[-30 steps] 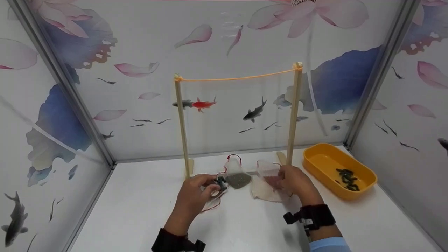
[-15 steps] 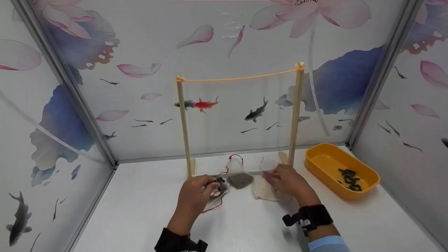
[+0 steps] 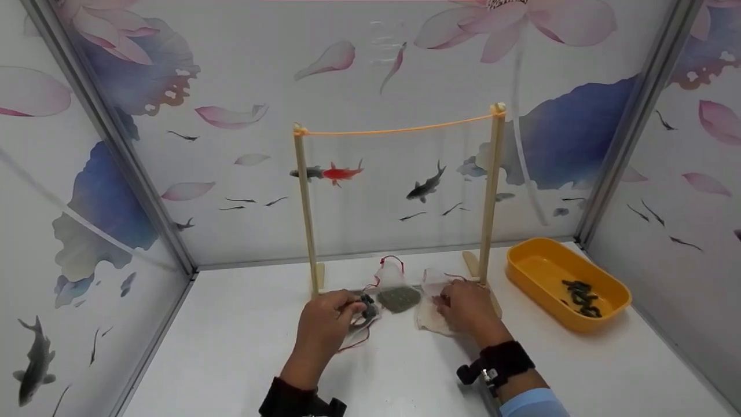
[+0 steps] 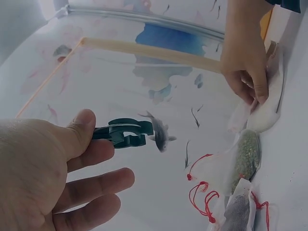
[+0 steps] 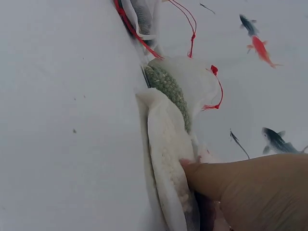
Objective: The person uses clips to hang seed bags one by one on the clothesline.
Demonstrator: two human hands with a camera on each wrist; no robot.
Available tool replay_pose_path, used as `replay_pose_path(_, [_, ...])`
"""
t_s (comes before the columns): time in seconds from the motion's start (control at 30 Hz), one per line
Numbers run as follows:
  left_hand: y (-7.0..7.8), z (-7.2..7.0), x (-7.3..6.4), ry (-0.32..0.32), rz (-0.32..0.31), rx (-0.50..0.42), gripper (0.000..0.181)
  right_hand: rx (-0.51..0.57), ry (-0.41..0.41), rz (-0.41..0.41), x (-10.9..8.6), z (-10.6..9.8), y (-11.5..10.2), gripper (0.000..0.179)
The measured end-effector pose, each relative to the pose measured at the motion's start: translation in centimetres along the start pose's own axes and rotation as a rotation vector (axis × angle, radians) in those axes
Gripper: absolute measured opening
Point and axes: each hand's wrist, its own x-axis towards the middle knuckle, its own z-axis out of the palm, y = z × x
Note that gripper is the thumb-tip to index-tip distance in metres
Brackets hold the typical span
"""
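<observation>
My left hand [image 3: 324,323] pinches a dark green clothespin [image 4: 127,132] between thumb and index finger, the other fingers loosely bent below. The clothespin is held above a mesh pouch with dark filling [image 4: 237,211]. My right hand [image 3: 472,307] grips the upper part of a white drawstring pouch [image 5: 168,144] lying on the table; in the right wrist view the thumb presses its edge. Something dark reddish shows beneath that hand. Between the hands lies a sheer pouch with grey-green grains [image 3: 399,299] and a red drawstring.
Behind the pouches stand two wooden posts [image 3: 305,214] with an orange string [image 3: 399,130] stretched between their tops. A yellow tray [image 3: 524,289] at the right holds several dark green clothespins [image 3: 582,298]. Patterned panels wall in the white table [image 3: 231,347].
My right hand has shifted slightly left and its wrist has turned over the white pouch. My left hand keeps the clothespin in nearly the same place.
</observation>
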Motion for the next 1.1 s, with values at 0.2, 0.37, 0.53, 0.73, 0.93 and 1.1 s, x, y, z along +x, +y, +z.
replay_pose_path(0.2, [0.4,0.0,0.4,0.029,0.006,-0.015,0.011,0.072,0.095,-0.008,0.1,-1.9,-0.1,0.014])
replay_pose_path(0.37, [0.6,-0.3,0.9,0.1,-0.008,-0.054,0.01,0.218,0.18,0.023,0.1,-3.7,0.3,0.017])
replay_pose_path(0.53, [0.8,-1.2,1.9,0.186,-0.013,-0.129,0.009,0.447,0.199,0.036,0.8,-6.2,-0.1,0.021])
replay_pose_path(0.73, [3.1,-3.0,7.2,0.191,0.081,-0.142,0.019,0.664,0.296,-0.037,2.5,-11.8,-1.4,0.023])
replay_pose_path(0.93, [7.5,-5.1,15.7,0.214,0.154,-0.167,0.022,0.759,0.452,-0.126,4.3,-17.8,-2.9,0.022])
replay_pose_path(1.1, [11.4,-6.3,21.6,0.297,0.248,-0.02,0.031,0.818,0.539,-0.139,6.2,-20.3,-4.5,0.024])
